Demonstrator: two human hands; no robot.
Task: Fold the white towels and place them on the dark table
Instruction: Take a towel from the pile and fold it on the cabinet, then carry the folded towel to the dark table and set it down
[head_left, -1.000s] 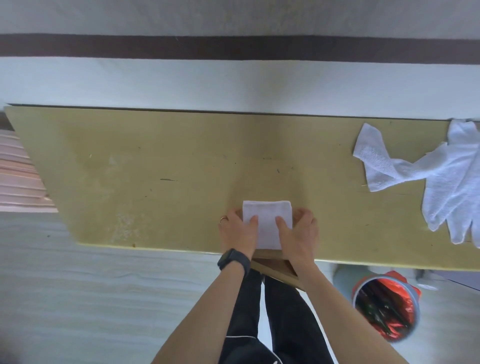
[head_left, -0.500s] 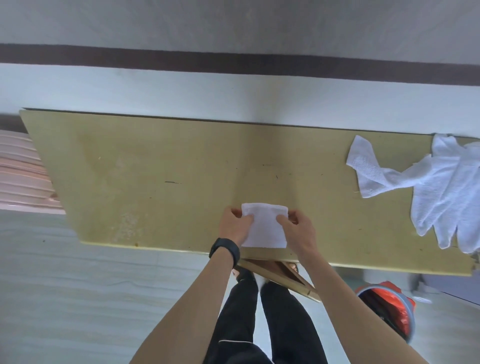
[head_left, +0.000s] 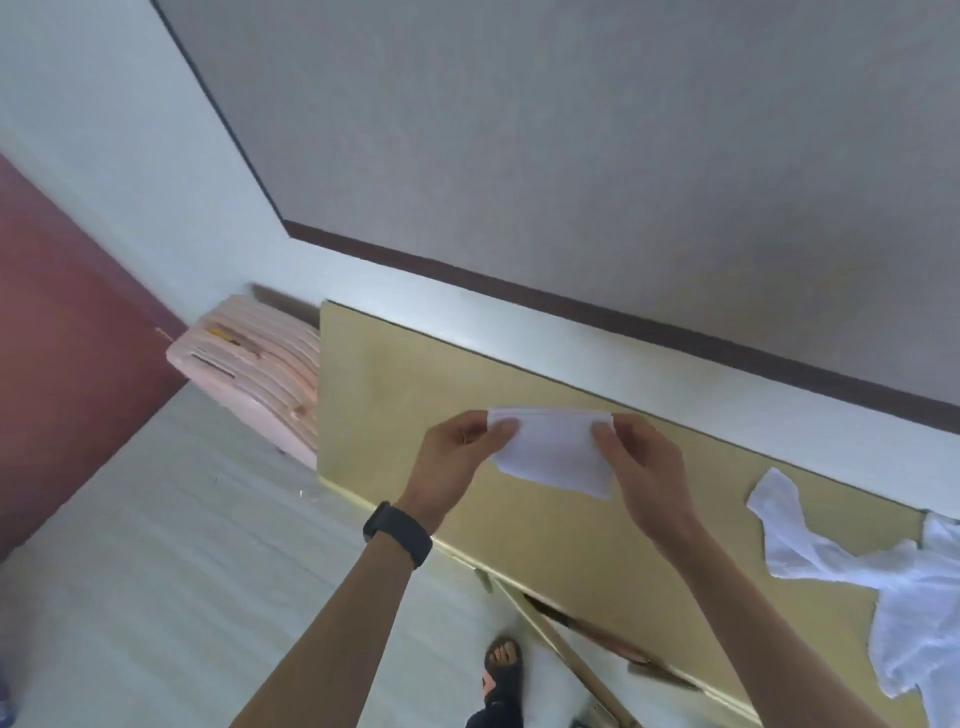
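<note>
A small folded white towel (head_left: 551, 451) hangs in the air above the yellow-olive table (head_left: 395, 384). My left hand (head_left: 457, 457), with a black watch on its wrist, pinches the towel's left edge. My right hand (head_left: 644, 467) pinches its right edge. A heap of unfolded white towels (head_left: 893, 587) lies on the table at the far right, reaching past the frame edge. No dark table is in view.
A pink slatted plastic stool (head_left: 260, 358) stands left of the table against the wall. A dark red wall (head_left: 62, 338) fills the left side. My sandalled foot (head_left: 503, 665) stands on the pale floor under the table edge, beside wooden table legs (head_left: 571, 654).
Both hands have lifted the folded towel off the table and hold it up. The view has swung left and tilted, so the red bin is out of sight.
</note>
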